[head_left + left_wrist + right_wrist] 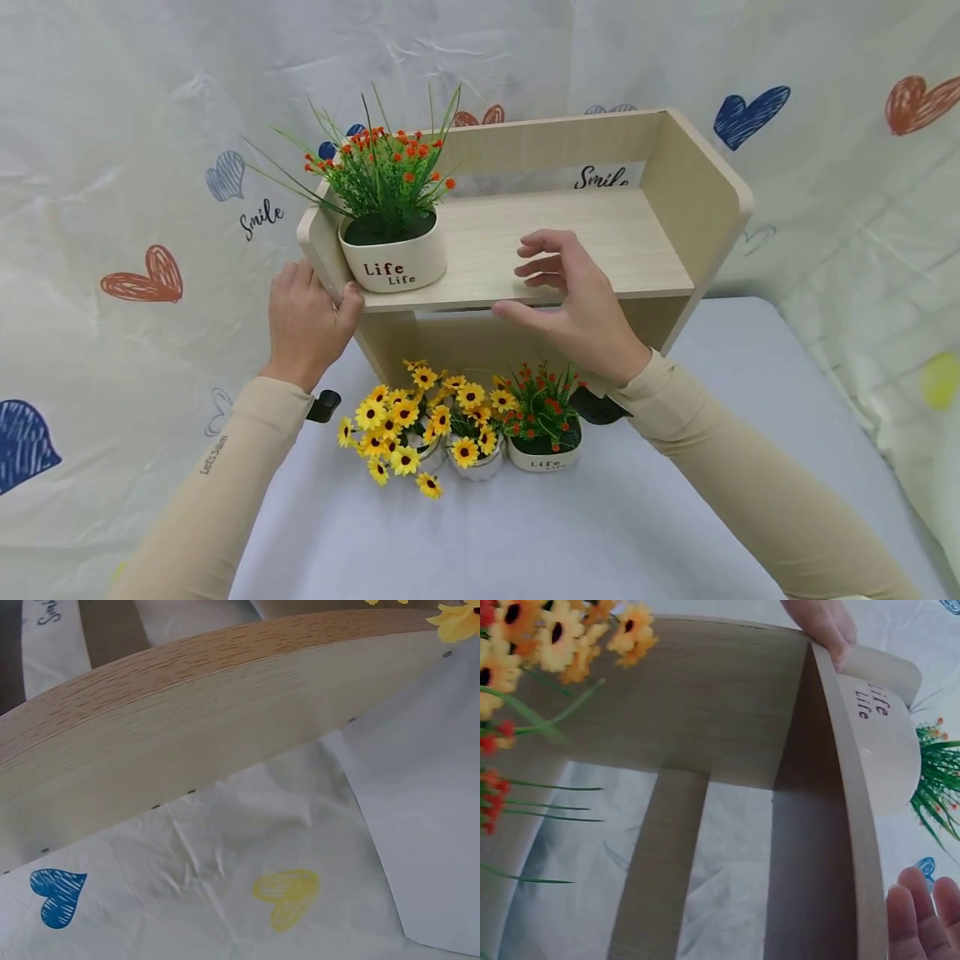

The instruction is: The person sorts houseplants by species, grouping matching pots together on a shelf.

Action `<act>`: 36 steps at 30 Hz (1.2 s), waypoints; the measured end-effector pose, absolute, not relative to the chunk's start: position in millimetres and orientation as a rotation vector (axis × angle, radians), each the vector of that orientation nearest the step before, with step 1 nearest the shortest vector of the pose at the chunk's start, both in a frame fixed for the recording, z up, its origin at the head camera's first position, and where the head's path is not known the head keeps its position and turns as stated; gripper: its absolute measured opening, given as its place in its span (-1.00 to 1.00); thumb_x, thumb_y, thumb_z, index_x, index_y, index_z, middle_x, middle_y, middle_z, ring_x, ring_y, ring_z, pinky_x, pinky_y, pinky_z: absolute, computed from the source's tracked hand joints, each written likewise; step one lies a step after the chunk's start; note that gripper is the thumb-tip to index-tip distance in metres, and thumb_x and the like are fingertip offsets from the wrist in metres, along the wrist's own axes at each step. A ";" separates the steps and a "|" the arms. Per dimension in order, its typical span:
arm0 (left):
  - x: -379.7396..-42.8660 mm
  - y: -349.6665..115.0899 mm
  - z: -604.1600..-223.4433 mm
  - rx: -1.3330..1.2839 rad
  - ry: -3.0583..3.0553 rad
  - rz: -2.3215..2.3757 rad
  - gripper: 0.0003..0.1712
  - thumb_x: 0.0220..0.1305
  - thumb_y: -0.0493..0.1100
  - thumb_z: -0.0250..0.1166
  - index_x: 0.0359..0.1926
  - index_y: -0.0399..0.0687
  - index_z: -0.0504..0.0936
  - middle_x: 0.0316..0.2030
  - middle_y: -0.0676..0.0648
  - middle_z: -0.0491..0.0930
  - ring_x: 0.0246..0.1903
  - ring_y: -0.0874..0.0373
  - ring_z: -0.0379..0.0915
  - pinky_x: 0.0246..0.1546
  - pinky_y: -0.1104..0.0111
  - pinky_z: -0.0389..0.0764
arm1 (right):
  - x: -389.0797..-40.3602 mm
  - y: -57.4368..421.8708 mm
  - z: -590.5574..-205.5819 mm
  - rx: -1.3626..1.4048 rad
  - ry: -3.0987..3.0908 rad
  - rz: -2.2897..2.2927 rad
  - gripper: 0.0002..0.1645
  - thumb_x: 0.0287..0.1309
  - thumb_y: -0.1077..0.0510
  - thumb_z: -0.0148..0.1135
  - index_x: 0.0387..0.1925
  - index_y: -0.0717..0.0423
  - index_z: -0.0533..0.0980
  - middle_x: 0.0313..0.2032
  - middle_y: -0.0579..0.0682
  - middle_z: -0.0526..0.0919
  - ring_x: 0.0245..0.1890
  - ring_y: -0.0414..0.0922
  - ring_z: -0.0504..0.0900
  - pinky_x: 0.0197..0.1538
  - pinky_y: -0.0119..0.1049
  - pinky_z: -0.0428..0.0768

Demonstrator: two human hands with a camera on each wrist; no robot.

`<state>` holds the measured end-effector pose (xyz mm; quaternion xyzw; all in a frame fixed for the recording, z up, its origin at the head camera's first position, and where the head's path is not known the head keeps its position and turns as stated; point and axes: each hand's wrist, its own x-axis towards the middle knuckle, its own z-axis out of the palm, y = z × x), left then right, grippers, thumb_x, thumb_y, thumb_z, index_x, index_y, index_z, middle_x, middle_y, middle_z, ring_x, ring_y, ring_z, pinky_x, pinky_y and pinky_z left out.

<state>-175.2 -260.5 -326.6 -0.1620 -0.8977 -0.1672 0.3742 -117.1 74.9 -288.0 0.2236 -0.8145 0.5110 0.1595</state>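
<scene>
A light wooden shelf unit (697, 208) stands on the table. At its left end, my left hand (307, 321) grips the edge of the side panel, thumb toward the front. Just beside that thumb, on the top board, sits an oval white pot marked "Life" (393, 257) with grass and orange flowers. My right hand (577, 304) hovers at the board's front edge with fingers loosely bent and nothing in them. The right wrist view shows its fingertips (922, 919) beyond the board (847, 772). In the left wrist view the hand is out of frame; only the side panel (187, 712) shows.
On the white-covered table (465, 533), before the lower compartment, stand yellow flowers (405, 412) in white pots and a "Life" pot with red flowers (543, 458). A pale curtain with printed hearts (142, 275) hangs behind.
</scene>
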 end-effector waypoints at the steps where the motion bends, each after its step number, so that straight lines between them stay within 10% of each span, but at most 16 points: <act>1: -175.4 -260.1 -327.0 -0.415 -2.297 -0.431 -0.49 0.36 0.07 -0.02 -0.22 -0.35 0.55 -0.30 -0.34 0.54 -0.33 -0.24 0.29 -0.24 0.00 0.29 | -112.6 78.7 -293.0 0.641 -2.311 1.453 -0.13 0.01 0.23 0.58 0.30 0.21 0.31 0.18 0.17 0.52 0.09 0.00 0.68 0.27 -0.27 0.62; 12: -180.7 -257.6 -321.7 -0.429 -2.262 -0.422 -0.48 0.36 0.08 -0.05 -0.26 -0.35 0.54 -0.34 -0.33 0.53 -0.34 -0.24 0.29 -0.26 0.00 0.29 | -73.6 112.0 -340.0 0.785 -1.896 1.653 -0.32 -0.20 0.67 0.41 0.05 0.54 0.40 -0.04 0.01 0.62 -0.04 -0.20 0.64 0.16 -0.44 0.62; 36: -176.2 -260.4 -332.0 -0.394 -2.282 -0.440 -0.45 0.34 0.10 -0.06 -0.18 -0.35 0.54 -0.34 -0.32 0.50 -0.35 -0.22 0.26 -0.27 0.04 0.24 | -68.5 144.1 -497.2 0.521 -1.983 2.002 -0.65 0.19 0.55 0.23 0.02 0.49 0.45 -0.05 -0.06 0.65 -0.08 -0.25 0.67 0.05 -0.52 0.62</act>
